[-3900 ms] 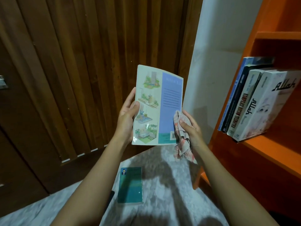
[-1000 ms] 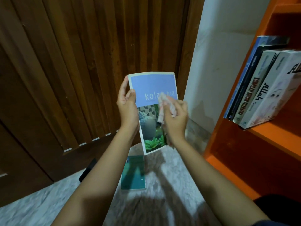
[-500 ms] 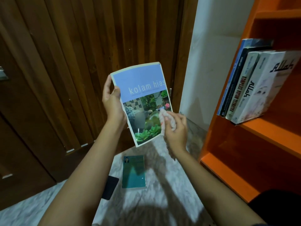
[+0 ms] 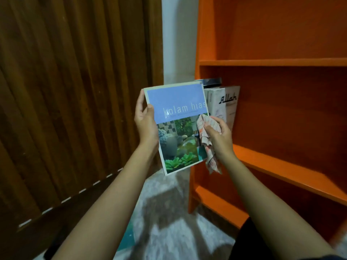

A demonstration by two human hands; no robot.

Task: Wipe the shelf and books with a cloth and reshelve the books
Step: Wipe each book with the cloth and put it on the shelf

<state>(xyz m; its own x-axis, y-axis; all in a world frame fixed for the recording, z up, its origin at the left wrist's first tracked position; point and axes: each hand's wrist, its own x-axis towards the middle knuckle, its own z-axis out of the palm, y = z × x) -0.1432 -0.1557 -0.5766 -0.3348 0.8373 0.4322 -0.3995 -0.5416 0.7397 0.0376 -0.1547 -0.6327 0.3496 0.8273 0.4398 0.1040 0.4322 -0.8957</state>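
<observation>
Dark slatted wooden door (image 4: 75, 91) left, orange wooden bookshelf (image 4: 281, 62) right. Blue paperback book with a garden photo (image 4: 178, 102) is held up before the shelf, gripped at its left edge by the left hand (image 4: 145, 124). Checked pinkish cloth (image 4: 205, 128) is clutched in the right hand (image 4: 219, 139) and pressed to the cover's right edge.

Single head view, close, facing forward-down toward shelf (image 4: 272, 62), hands.
</observation>
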